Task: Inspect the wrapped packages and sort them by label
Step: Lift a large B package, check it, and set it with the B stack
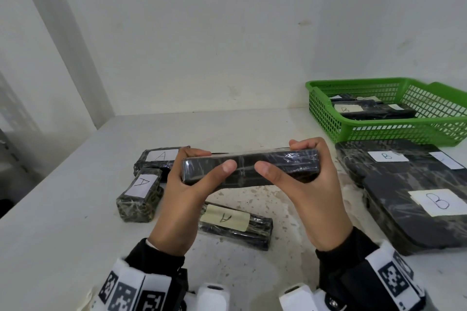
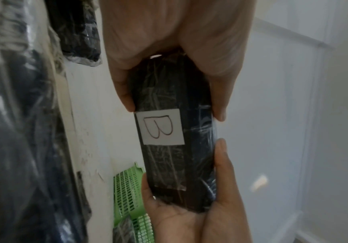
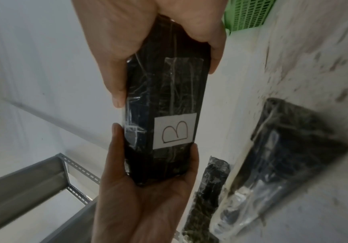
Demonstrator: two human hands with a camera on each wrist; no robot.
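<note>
Left hand (image 1: 182,192) and right hand (image 1: 310,184) grip one wrapped package (image 1: 250,166), B label (image 2: 160,126) hidden from head view; three A packages (image 1: 141,194) on table, green basket (image 1: 326,113) contents unclear.

I count three A-labelled packages (image 1: 149,179) at nine o'clock on the counter (image 1: 63,209), three B-labelled ones (image 1: 404,184) at three o'clock, one B package (image 1: 250,166) between my two hands, and one green basket (image 1: 379,131).
</note>
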